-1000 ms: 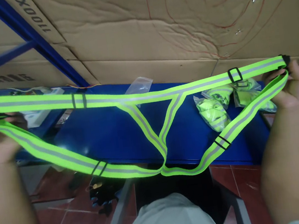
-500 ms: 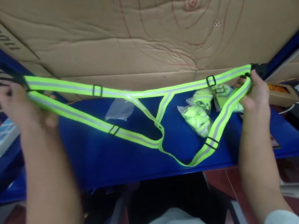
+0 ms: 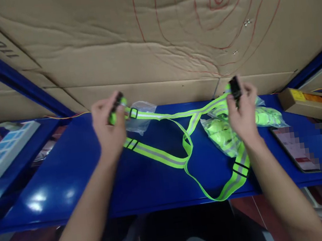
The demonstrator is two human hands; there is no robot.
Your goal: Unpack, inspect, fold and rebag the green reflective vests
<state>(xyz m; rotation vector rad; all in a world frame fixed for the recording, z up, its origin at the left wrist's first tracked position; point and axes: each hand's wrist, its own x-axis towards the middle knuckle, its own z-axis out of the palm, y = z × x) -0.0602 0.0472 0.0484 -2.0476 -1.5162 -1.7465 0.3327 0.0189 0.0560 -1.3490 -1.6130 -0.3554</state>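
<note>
A neon-green reflective harness (image 3: 159,158) with a grey centre stripe hangs between the two hands, over a blue tabletop (image 3: 68,178). The left hand (image 3: 109,125) is closed on one end of it, thumb against bunched webbing and a black buckle (image 3: 117,101) (the buckle sits at the top of the grip, by the fingertips). The right hand (image 3: 243,111) is closed on the other end, pinching webbing beside a second black buckle (image 3: 235,89), which stands upright between thumb and fingers.

From both grips the straps run inward and sag below the hands; one upper strap crosses nearly level, and the lower ones meet it through a twisted loop near the middle. Black slide adjusters show on the upper strap just beside the left hand, on the lower strap below that hand, and on the hanging strap below the right hand (whether the lowest loop touches the tabletop, I cannot tell).

Behind the upper strap, near the left hand, lies a clear plastic bag (image 3: 142,127). Bagged green straps (image 3: 220,134) lie around and partly behind the right hand. Farther right are a phone (image 3: 296,150) and a small cardboard box (image 3: 308,104) (yellow label on top).
</note>
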